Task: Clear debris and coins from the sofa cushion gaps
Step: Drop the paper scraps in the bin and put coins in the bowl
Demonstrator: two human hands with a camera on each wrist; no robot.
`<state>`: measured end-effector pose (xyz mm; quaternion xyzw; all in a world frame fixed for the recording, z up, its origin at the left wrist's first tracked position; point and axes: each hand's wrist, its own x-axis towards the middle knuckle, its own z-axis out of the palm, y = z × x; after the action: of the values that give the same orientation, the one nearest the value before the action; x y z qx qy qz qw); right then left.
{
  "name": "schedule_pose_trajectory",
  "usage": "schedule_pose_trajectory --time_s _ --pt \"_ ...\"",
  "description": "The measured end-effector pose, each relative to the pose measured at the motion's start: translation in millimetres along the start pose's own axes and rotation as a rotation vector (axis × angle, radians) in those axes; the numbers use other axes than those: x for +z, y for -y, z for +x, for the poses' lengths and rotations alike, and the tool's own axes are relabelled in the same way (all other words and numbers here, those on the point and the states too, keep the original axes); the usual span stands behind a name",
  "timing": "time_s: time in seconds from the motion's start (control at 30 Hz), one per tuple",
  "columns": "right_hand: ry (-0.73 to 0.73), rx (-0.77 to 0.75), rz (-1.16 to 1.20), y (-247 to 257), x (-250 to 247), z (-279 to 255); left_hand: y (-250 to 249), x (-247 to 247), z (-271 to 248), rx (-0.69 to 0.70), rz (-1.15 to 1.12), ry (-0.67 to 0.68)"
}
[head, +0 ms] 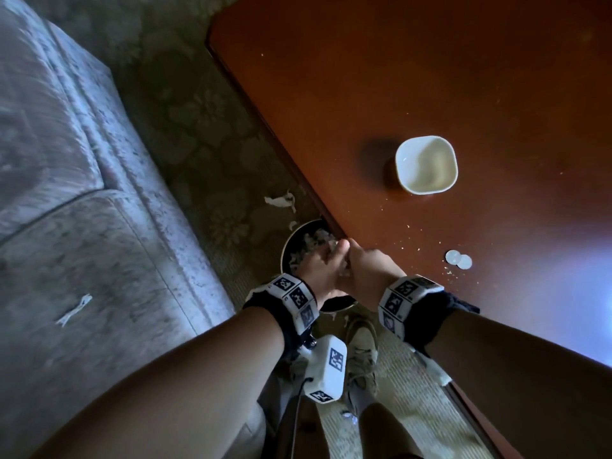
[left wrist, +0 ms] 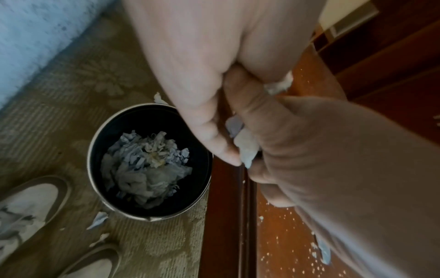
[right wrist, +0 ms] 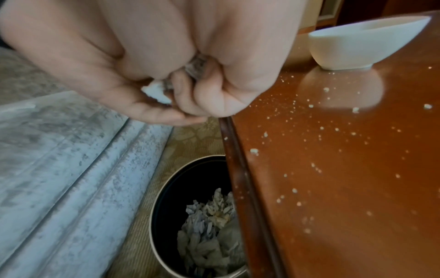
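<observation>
Lower centre of head view, my left hand (head: 323, 270) and right hand (head: 369, 268) pinch white paper scraps (left wrist: 246, 148) together over bin (head: 287, 250); only head view shows two coins (head: 458, 260) on table (head: 430, 77).

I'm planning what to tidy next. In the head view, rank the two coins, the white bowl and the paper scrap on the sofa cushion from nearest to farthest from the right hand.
From the right hand:
1. Two coins, on the table just to its right.
2. White bowl, farther up the table.
3. Paper scrap, far left on the sofa cushion.
</observation>
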<state>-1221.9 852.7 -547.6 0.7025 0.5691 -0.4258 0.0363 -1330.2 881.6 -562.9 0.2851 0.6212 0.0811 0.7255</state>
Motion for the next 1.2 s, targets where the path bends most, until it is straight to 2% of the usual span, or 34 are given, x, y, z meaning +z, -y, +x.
schedule_pose_trajectory --time_s 0.07,0.13,0.3,0.4,0.47,0.6,0.7,0.77,0.87,0.93,1.0,1.13,1.2 --pt "-0.005 0.021 0.069 2.6 3.7 3.1 -2.8 -7.7 0.1 0.033 0.070 -0.068" --pt "0.009 0.010 0.090 4.7 5.7 4.0 -6.0 -15.2 -0.4 0.011 0.043 -0.107" --pt "-0.068 -0.005 0.229 7.6 4.9 4.0 -15.1 -30.7 2.0 -0.141 -0.227 -0.112" --pt "-0.094 -0.022 0.226 6.8 6.7 6.7 -20.0 -36.1 3.8 -0.229 -0.290 -0.090" --pt "-0.101 -0.047 0.222 8.2 8.1 8.2 -20.9 -38.5 5.4 -0.239 -0.291 -0.055" --pt "-0.111 -0.011 0.185 11.3 11.1 11.5 -13.6 -39.1 9.8 -0.314 -0.403 0.173" --pt "-0.090 0.011 0.114 12.8 12.8 13.4 -6.2 -40.4 12.4 -0.238 -0.356 0.258" --pt "-0.069 0.033 0.185 13.0 11.9 14.3 -6.6 -44.9 14.1 -0.212 -0.324 0.259" --pt "-0.110 0.032 0.256 8.1 13.2 15.9 -7.3 -55.7 19.3 -0.165 -0.288 0.198" --pt "-0.170 0.024 0.245 2.6 16.0 14.8 -6.3 -60.0 25.8 -0.159 -0.241 0.089" --pt "-0.205 0.029 0.246 -3.4 17.9 11.8 -1.9 -61.3 36.5 -0.158 -0.111 -0.026" --pt "-0.207 0.079 0.287 -12.3 12.1 2.0 -1.6 -52.8 51.2 -0.146 0.176 -0.114" --pt "-0.218 0.128 0.341 -19.9 6.3 -3.3 -4.4 -47.0 56.8 -0.154 0.237 -0.162"
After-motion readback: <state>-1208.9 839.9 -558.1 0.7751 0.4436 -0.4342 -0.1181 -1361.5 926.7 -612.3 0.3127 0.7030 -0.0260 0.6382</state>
